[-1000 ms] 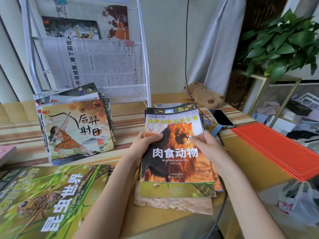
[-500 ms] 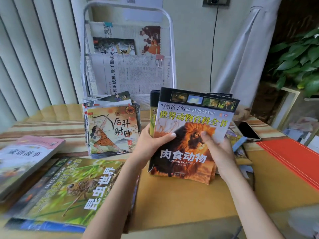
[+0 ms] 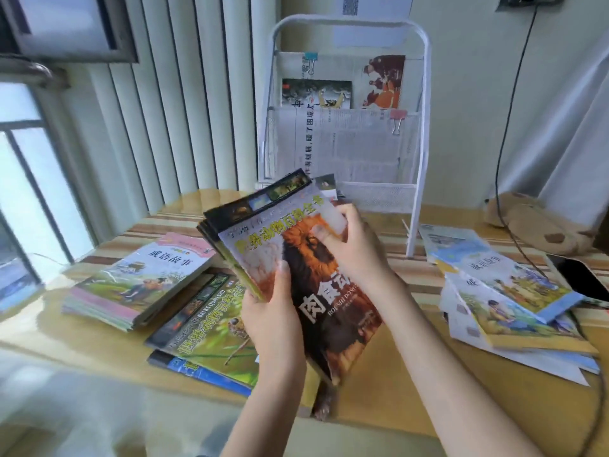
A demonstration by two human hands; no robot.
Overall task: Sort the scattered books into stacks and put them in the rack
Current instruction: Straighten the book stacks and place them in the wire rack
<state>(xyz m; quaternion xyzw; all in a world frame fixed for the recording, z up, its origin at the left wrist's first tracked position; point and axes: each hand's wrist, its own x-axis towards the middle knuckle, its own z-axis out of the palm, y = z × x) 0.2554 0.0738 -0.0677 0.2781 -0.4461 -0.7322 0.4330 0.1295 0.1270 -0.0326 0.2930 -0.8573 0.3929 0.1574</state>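
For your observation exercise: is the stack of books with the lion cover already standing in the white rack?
No, both the left hand and right hand hold the lion-cover stack above the table, in front of the white rack.

Both forearms raised forward, left hand [image 3: 273, 321] and right hand [image 3: 356, 249] with fingers curled in a grip.

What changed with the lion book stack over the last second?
Both hands lifted the lion book stack off the table and tilted it left, toward the insect book. The left hand still grips its lower left edge, the right hand its upper right. The rack holds the same papers.
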